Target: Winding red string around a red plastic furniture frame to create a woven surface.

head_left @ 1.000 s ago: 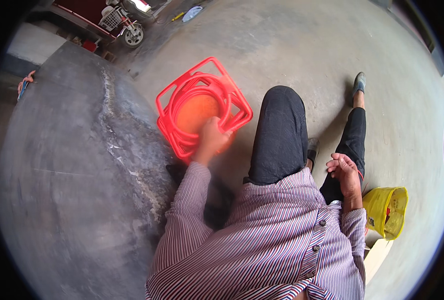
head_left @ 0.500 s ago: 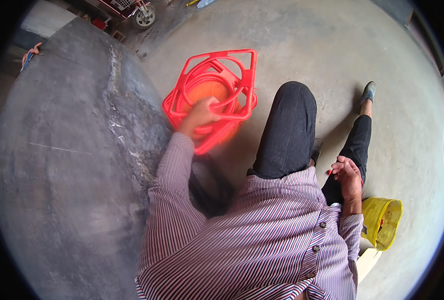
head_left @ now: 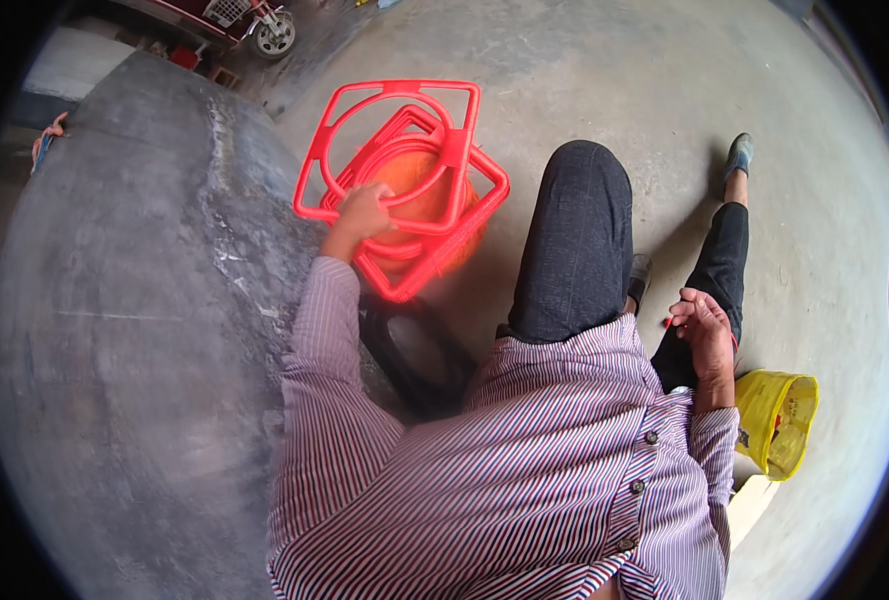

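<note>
A red plastic square frame with a ring inside it (head_left: 456, 148) is gripped at its near-left edge by my left hand (head_left: 366, 212), fingers closed round the bar. It sits tilted and turned over a stack of similar red frames (head_left: 426, 275). Inside the rings shows a round orange surface (head_left: 414, 172); what it belongs to is partly hidden. My right hand (head_left: 706, 340) lies palm up over my right leg, fingers curled. At its fingertips is a small red piece (head_left: 668, 322), too small to name.
A grey concrete slab (head_left: 134, 350) fills the left side. Black object (head_left: 414, 345) stands near the stack, partly hidden. A yellow bag-like container (head_left: 759, 415) and a pale wooden piece (head_left: 751, 508) are at my right. A red vehicle with a wheel (head_left: 272, 36) stands far left.
My left hand has moved left and slightly away, shifting the top frame left off the stack below. The right hand keeps its pose.
</note>
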Tool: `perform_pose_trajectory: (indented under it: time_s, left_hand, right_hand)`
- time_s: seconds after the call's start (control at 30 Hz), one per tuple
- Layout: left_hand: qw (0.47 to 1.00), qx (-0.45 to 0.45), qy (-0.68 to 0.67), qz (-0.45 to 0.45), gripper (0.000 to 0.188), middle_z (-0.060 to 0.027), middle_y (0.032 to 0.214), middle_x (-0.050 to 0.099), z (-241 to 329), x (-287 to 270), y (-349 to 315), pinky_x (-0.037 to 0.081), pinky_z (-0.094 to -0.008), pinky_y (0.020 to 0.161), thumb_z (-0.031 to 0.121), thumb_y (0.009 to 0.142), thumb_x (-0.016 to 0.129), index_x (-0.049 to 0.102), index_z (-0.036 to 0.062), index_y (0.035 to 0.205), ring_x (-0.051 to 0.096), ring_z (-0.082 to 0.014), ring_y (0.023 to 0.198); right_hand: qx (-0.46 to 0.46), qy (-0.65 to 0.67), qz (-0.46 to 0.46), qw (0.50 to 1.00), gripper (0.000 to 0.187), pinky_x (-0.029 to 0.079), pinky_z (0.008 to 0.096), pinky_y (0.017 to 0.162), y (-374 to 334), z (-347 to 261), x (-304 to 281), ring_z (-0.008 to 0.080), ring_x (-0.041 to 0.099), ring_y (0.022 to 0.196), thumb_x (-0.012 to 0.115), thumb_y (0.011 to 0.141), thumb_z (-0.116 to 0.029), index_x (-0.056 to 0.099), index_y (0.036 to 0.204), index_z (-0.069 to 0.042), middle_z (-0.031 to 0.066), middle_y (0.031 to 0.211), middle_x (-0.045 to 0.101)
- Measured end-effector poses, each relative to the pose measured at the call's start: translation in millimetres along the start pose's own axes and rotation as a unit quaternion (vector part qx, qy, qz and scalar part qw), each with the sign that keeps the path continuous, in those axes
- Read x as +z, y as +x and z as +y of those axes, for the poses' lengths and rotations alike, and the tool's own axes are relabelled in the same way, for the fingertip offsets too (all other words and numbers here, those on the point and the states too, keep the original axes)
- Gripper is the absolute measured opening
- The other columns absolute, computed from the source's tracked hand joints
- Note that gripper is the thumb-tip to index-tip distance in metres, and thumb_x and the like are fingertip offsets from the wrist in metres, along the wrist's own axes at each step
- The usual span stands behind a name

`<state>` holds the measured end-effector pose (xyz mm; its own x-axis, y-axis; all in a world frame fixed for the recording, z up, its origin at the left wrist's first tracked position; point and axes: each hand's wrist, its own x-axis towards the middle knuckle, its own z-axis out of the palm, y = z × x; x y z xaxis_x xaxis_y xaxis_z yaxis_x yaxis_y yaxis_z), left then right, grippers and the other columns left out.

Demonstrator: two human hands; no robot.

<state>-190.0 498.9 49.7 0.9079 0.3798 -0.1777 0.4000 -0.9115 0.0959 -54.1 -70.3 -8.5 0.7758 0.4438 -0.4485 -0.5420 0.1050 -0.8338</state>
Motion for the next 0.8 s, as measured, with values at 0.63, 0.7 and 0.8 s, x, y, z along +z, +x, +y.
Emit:
perform_pose_trajectory:
  time_s: [0.63, 0.7, 0.8]
  left_hand:
    - [0.988, 0.053, 0.067, -0.127, 0.025, -0.0183, 0.097, 0.065, -4.3, 15.2, -11.6, 0.049, -0.0436, 0.082, 0.012, 0.069, 0.062, 0.066, 0.0034, 0.092, 0.062, -0.0374, 0.096]
    - [0.982, 0.010, 0.098, -0.164, 0.022, -0.0184, 0.086, 0.066, -20.6, 14.7, -10.3, 0.050, -0.0468, 0.078, 0.016, 0.074, 0.055, 0.068, 0.0042, 0.087, 0.063, -0.0391, 0.088]
    - [0.978, -0.026, 0.069, -0.197, 0.022, -0.0180, 0.076, 0.066, -36.5, 27.0, -9.8, 0.050, -0.0485, 0.071, 0.018, 0.076, 0.053, 0.069, 0.0040, 0.083, 0.064, -0.0396, 0.078]
  right_hand:
    - [0.003, 0.011, 0.011, 1.000, 0.027, 0.044, 0.0213, 0.062, 0.6, 3.2, -4.7, 0.0102, 0.062, 0.071, 0.052, 0.097, -0.028, 0.060, 0.109, -0.005, 0.0049, 0.085, 0.069]
    - [0.006, 0.010, 0.011, 1.000, 0.026, 0.044, 0.0213, 0.062, 1.3, 2.1, -4.4, 0.0102, 0.062, 0.071, 0.052, 0.097, -0.027, 0.060, 0.109, -0.006, 0.0051, 0.085, 0.069]
    - [0.005, 0.010, 0.009, 1.000, 0.025, 0.044, 0.0212, 0.062, 1.9, 3.8, -5.3, 0.0103, 0.062, 0.071, 0.052, 0.097, -0.027, 0.060, 0.109, -0.006, 0.0052, 0.085, 0.069]
